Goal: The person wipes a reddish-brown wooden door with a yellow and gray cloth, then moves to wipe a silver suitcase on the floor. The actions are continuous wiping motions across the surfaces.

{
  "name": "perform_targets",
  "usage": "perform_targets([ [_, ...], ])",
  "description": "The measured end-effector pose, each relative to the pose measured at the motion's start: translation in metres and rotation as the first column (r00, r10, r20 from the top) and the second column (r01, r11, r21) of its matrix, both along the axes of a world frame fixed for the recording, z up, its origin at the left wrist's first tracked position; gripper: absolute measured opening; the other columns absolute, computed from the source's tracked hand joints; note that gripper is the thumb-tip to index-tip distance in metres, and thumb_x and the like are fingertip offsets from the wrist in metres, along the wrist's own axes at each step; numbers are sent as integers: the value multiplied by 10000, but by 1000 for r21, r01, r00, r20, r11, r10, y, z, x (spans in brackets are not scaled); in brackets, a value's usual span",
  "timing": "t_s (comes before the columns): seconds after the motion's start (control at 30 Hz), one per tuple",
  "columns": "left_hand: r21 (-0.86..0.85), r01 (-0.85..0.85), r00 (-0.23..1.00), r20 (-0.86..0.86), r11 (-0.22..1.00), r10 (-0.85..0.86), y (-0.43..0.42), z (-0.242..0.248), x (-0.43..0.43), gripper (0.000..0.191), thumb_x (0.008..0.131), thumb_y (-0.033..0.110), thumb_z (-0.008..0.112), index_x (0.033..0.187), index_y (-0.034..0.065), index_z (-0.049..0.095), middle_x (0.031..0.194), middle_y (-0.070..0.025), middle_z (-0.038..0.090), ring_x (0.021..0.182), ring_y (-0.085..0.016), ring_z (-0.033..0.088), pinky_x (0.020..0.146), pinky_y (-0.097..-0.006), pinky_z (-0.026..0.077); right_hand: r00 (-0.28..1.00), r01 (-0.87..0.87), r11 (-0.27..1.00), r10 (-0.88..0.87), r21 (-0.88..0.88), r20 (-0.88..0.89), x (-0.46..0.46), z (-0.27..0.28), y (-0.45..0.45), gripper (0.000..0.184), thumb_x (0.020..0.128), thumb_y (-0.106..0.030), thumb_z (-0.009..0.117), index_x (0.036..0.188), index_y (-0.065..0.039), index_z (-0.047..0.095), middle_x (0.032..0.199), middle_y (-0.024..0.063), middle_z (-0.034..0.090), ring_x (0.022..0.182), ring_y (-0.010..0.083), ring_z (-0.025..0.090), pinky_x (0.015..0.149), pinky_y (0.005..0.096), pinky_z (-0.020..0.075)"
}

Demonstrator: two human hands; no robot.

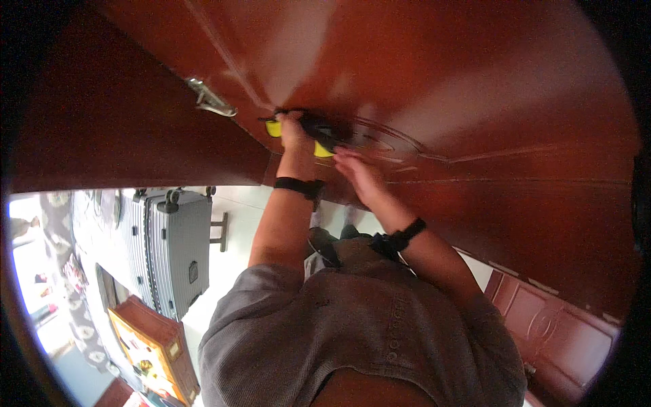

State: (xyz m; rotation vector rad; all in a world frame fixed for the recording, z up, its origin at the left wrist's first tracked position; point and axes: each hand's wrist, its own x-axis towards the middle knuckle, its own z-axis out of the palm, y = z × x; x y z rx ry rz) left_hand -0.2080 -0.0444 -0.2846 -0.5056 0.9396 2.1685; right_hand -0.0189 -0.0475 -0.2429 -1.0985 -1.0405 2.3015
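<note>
My left hand (pixel 295 133) grips a black-and-yellow object (pixel 324 133) up against a glossy red-brown wooden door (pixel 457 91). What the object is cannot be made out, as blur and the hand hide part of it. Yellow shows on both sides of that hand. My right hand (pixel 362 175) has its fingers stretched out, with the tips beside the right yellow part (pixel 324 149); whether they touch it is unclear. Both wrists wear black bands. Carved curved lines on the door lie just right of the object.
A metal door handle (pixel 211 99) juts out at upper left. Below it, a silver ribbed suitcase (pixel 178 249) with castors stands on the pale floor (pixel 236 213). A wooden cabinet (pixel 163 341) is farther down. Another panelled red-brown door (pixel 554 325) is at lower right.
</note>
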Motion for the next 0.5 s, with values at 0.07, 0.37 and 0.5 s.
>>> perform_targets([
  [0.07,60,17,1000,23,998,-18,2,-2,-3,234,957,235,429,1090,63,515,1075,-112,574,978,-328,539,937,-466,450,1000,29,998,-29,-48,4,-6,-4,-4,334,921,-88,599,1235,21,572,1273,124,598,1148,191,580,1006,303,471],
  [0.37,210,279,948,94,937,-304,39,23,117,86,798,100,523,870,56,537,1013,-137,541,936,-333,521,903,-496,443,924,382,901,-377,207,-62,99,17,32,314,981,-120,480,1230,47,573,1313,173,564,1188,243,556,1048,354,445],
  [0.5,305,509,799,182,805,-574,55,40,189,296,771,81,543,1046,-25,561,977,-161,619,935,-349,595,891,-446,487,843,515,788,-536,338,-35,145,32,41,352,989,-170,491,1257,44,568,1315,161,559,1204,239,543,1063,374,426],
])
